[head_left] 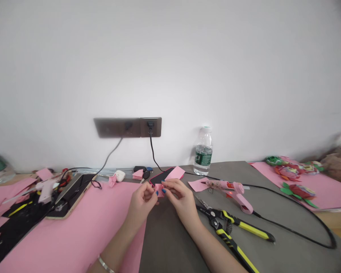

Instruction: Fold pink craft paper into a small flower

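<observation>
Between my two hands is a small piece of pink paper, held up over the grey mat. My left hand pinches its left side between thumb and fingers. On the other side, the thumb and forefinger of my right hand close on the paper's edge. Just behind my hands a flat pink paper piece lies across a dark phone with a pink rim. Another pink piece rests to the right, by the nozzle of a pink glue gun. My fingers partly hide the held paper.
Black-and-yellow pliers lie right of my right arm. The glue gun's black cable loops across the grey mat. A water bottle stands by the wall. Paper flowers lie far right; a tablet and pink sheet lie left.
</observation>
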Tool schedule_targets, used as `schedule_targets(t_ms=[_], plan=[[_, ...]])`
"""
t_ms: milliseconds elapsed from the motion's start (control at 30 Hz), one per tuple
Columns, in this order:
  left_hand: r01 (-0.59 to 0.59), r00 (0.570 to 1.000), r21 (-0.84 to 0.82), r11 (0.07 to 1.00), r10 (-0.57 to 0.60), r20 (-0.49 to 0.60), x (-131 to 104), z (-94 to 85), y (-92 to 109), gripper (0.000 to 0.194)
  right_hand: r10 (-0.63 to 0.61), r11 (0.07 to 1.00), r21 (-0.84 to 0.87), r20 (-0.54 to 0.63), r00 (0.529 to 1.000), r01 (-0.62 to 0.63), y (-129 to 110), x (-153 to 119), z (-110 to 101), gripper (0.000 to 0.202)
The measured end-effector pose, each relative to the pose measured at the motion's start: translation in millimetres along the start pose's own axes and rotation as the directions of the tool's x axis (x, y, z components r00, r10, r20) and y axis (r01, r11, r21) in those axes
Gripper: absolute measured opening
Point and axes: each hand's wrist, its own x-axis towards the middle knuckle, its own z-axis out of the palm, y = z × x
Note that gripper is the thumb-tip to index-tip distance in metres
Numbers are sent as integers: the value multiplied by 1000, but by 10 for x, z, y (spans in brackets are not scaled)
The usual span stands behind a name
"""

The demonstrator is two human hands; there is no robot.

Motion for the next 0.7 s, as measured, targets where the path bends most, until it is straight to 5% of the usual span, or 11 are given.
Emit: schedule_targets(t_ms=[700], plan=[[-165, 986, 217, 962, 154, 67, -33, -1, -24, 18, -4, 995, -101, 24, 1000, 7, -60, -5, 67, 18]])
